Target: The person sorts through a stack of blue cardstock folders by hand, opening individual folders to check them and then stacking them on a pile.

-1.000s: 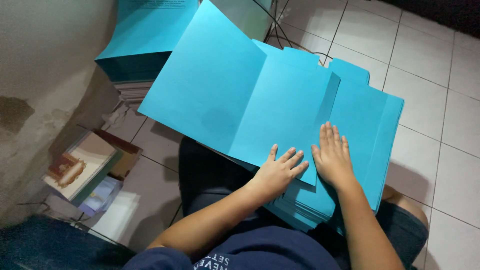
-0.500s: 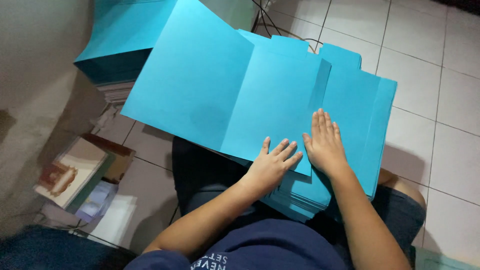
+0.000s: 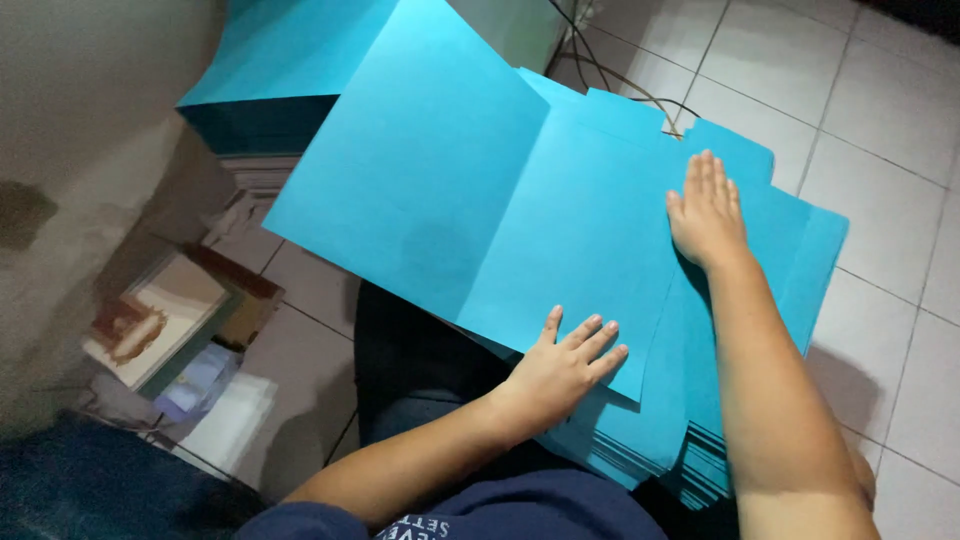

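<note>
From the head camera, looking down at your lap, your left hand (image 3: 562, 368) lies flat, palm down, in the lower middle of the frame. Its fingers (image 3: 598, 345) are spread and press the near corner of the top blue sheet (image 3: 500, 215); it grips nothing, it only holds the paper down. Your right hand (image 3: 707, 212) sits higher, right of centre, also flat and open with the fingers close together. It rests along the right edge of that same sheet, where the sheet meets the stack of blue sheets (image 3: 770, 290) underneath.

The top blue sheet fills the middle of the frame. A fold line runs down it from upper right to lower left, and its left half tilts up toward the upper left. The stack below it fans out to the right and to the lower right, where its layered edges show just beside your right forearm.

In the upper left stands a second pile of blue paper (image 3: 280, 75), well apart from your hands. At the left edge, on the white tiled floor (image 3: 880, 150), an open cardboard box (image 3: 185, 310) holds a few items too blurred to tell. Dark cables (image 3: 610, 75) trail across the tiles at the top, just beyond the sheets.
</note>
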